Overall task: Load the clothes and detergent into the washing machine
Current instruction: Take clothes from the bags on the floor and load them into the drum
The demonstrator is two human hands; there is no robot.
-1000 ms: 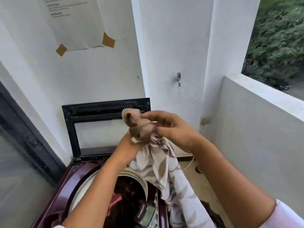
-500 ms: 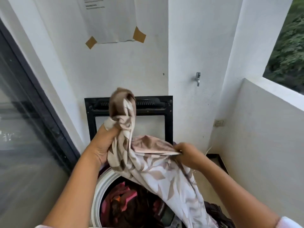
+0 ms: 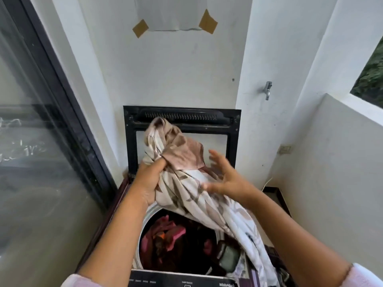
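Gathering a printed cloth over the open drum.

Clenched tight in the left hand (image 3: pixel 150 183): bunched top of a cream cloth with brown leaf print (image 3: pixel 186 197), high above the far rim. Right hand (image 3: pixel 226 179) now off the fold pinched half a second back, fingers spread, blurred, holding nothing; probably reaching for a lower hold. Long tail draped over the near-right edge of the maroon top-loading washing machine (image 3: pixel 141 241), not yet inside. Pink and dark clothes (image 3: pixel 163 230) below, some room above them. Raised black-framed lid (image 3: pixel 234 129) just behind; glass door (image 3: pixel 41 162) left, low white wall (image 3: pixel 331 162) right.

White lettering on washing machine panel (image 3: pixel 176 276) unreadable.
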